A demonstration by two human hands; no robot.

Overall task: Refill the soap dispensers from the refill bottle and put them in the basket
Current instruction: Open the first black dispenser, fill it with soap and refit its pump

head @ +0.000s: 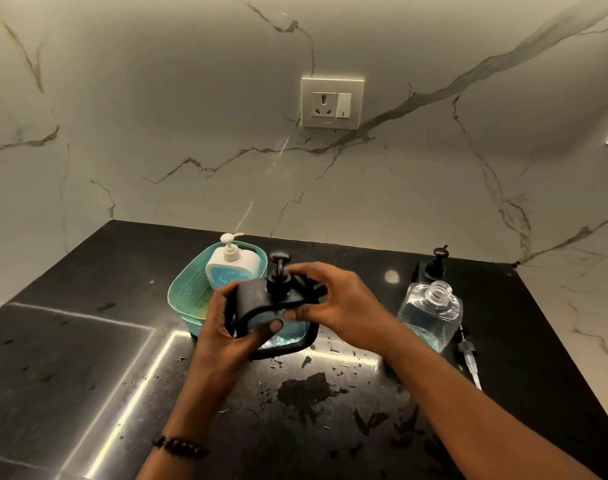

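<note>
**Black-framed dispenser held in both hands**

Your left hand point(223, 327) and right hand point(333, 306) both have their fingers closed on the black-framed clear soap dispenser with a black pump point(278, 306), held over the glossy black stone surface point(88, 358) just in front of the teal plastic mesh basket point(188, 296). One white pump bottle with a blue label point(231, 268), writing unreadable, stands inside it. To your right stands one uncapped clear square bottle point(430, 317) holding blue liquid.
</note>
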